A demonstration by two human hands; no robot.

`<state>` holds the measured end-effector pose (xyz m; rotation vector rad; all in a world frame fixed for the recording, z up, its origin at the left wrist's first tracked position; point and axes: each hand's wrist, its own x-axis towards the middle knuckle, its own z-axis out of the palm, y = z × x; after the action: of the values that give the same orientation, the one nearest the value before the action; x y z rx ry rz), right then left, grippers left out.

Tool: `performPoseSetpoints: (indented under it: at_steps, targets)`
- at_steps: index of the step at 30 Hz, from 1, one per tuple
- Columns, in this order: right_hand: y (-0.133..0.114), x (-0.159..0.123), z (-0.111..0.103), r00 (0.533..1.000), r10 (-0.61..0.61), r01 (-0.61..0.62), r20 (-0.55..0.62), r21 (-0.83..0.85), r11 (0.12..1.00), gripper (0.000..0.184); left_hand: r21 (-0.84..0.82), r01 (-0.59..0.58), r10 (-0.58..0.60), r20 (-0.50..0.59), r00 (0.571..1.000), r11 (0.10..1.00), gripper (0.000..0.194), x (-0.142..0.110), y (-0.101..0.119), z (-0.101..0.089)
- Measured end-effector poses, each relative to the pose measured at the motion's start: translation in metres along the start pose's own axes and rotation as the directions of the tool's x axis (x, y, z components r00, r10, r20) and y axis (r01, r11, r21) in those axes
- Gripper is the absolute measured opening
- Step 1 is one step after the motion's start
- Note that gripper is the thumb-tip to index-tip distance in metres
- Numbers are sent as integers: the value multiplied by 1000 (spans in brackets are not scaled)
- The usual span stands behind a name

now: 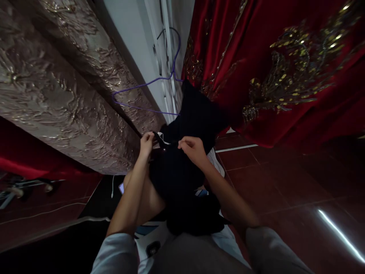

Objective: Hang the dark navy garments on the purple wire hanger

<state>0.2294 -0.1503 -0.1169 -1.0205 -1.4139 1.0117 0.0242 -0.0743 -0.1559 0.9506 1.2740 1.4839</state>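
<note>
A black garment (176,175) lies across the lap, and its upper right part hangs on one side of a purple wire hanger (142,84). The hanger's left arm is bare. My left hand (146,144) is closed in a pinch on a dark edge of the garment, beside a small white tag or strip (163,138). Level with it on the right, my right hand (193,149) pinches the garment's fabric with thumb and forefinger. The strip of cloth between the hands is too dark to make out in detail.
Pinkish, gold-textured curtain fabric (71,91) hangs on the left. Red cloth with gold sequins (256,57) hangs on the right. The hanger hooks near a white metal post (169,49). A phone (121,188) shows beside the leg, and a white cable (112,186) lies nearby.
</note>
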Motion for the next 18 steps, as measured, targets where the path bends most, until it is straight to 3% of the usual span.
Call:
performPoseSetpoints:
  at_steps: [3, 4, 6, 7, 8, 10, 12, 14, 16, 18]
  targets:
    - [2, -3, -12, 984, -102, 83, -144, -132, 988, 20, -23, -118, 120, 194, 974, 993, 16, -19, 36, 17]
    - [0, -1, -13, 977, -165, 138, -133, -192, 972, 26, -14, -188, 183, 309, 933, 982, 19, -26, 52, 23]
    - [-6, 4, -11, 969, -247, 238, -10, -238, 942, 45, 43, -366, 288, 533, 795, 930, 21, -45, 82, 37]
    - [-9, 7, -8, 967, -247, 254, 59, -204, 945, 45, 77, -453, 321, 601, 732, 888, 21, -55, 94, 43]
    - [-13, 9, -5, 969, -224, 237, 105, -142, 961, 40, 100, -528, 361, 623, 694, 843, 21, -64, 104, 48]
    - [-18, 12, -1, 987, -142, 142, 77, 9, 990, 33, 123, -635, 470, 569, 675, 763, 19, -76, 115, 53]
    - [-19, 13, -1, 994, -66, 74, -89, 91, 993, 36, 124, -678, 562, 462, 686, 725, 17, -81, 118, 51]
    - [-17, 11, -7, 977, -29, 47, -210, 78, 996, 37, 116, -676, 581, 419, 698, 728, 17, -82, 115, 48]
    - [-12, 8, -14, 989, -1, 13, -147, 81, 997, 37, 107, -665, 554, 465, 690, 739, 16, -83, 112, 46]
    - [-7, 2, -17, 999, 37, -42, 32, 168, 985, 47, 98, -668, 514, 559, 650, 738, 15, -86, 108, 48]
